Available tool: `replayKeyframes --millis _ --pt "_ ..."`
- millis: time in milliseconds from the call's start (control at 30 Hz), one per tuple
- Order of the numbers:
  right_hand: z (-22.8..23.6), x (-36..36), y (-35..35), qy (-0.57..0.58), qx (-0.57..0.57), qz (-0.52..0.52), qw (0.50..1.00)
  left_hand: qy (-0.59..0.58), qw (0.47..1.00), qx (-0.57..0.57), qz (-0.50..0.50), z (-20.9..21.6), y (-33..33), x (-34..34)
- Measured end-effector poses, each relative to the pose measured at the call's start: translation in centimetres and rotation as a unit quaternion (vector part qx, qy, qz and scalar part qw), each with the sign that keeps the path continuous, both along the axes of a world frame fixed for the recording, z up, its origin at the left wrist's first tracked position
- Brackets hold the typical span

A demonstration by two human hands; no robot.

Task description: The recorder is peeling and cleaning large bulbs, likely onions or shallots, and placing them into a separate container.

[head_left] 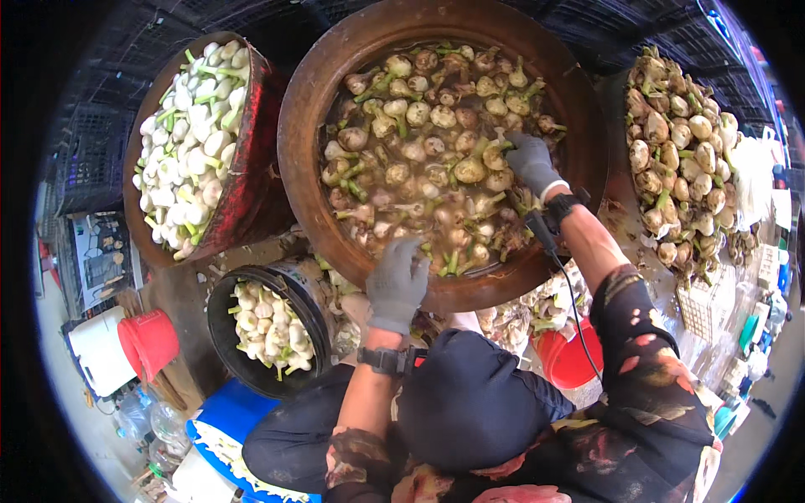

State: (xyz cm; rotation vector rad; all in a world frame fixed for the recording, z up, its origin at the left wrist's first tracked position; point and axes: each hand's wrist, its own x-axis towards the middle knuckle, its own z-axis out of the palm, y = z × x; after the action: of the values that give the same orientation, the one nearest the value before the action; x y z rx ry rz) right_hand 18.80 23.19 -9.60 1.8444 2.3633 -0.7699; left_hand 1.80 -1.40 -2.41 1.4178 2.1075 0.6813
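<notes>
A wide brown tub point(587, 126) of murky water holds many dirty garlic bulbs point(443, 116) with short green stems. My right hand point(533, 163), in a grey glove, reaches over the tub's right side. Its fingers close at a garlic bulb point(495, 154) near the water's surface; the thumb's grip is partly hidden. My left hand point(397, 283), gloved in grey too, is at the tub's near rim. Its fingers point into the tub, slightly apart, and no bulb shows in them. Both wrists wear dark straps, and a black cable point(577, 323) hangs from the right one.
Whitish peeled garlic fills a tilted red tub point(256, 142) at the left. More lies in a black bucket point(220, 323) near my left knee. Unpeeled garlic point(683, 134) heaps at the right. A red bucket point(570, 356) and blue container point(239, 411) stand close to me.
</notes>
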Motion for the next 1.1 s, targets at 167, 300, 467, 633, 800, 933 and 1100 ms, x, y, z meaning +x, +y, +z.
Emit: replayKeyframes --millis 167,300,467,633,800,933,1100 --pt "6.5 -0.3 -5.7 0.429 -0.31 -0.162 0.833 -0.054 0.993 0.097 -0.046 0.9 3.2 -0.1" --pt "8.4 -1.1 -10.5 0.535 -0.374 -0.134 0.746 -0.191 0.974 0.103 -0.068 0.7 5.0 1.5" --pt "7.7 -1.4 -12.6 0.368 -0.305 -0.083 0.874 -0.212 0.975 0.042 -0.054 1.1 3.3 2.1" --pt "8.4 -1.9 -13.1 0.328 -0.331 -0.094 0.88 -0.281 0.956 0.079 0.016 -0.3 2.1 2.2" --pt "8.1 -1.1 -13.8 0.469 -0.398 -0.148 0.775 -0.407 0.906 0.103 0.047 -0.5 1.8 2.1" --pt "7.1 -0.5 -14.0 0.433 -0.409 -0.108 0.796 -0.681 0.705 0.031 0.194 -0.9 2.0 2.1" --pt "6.2 0.5 -13.9 0.308 -0.094 0.096 0.942 -0.789 0.602 -0.035 0.122 -0.3 2.7 1.7"
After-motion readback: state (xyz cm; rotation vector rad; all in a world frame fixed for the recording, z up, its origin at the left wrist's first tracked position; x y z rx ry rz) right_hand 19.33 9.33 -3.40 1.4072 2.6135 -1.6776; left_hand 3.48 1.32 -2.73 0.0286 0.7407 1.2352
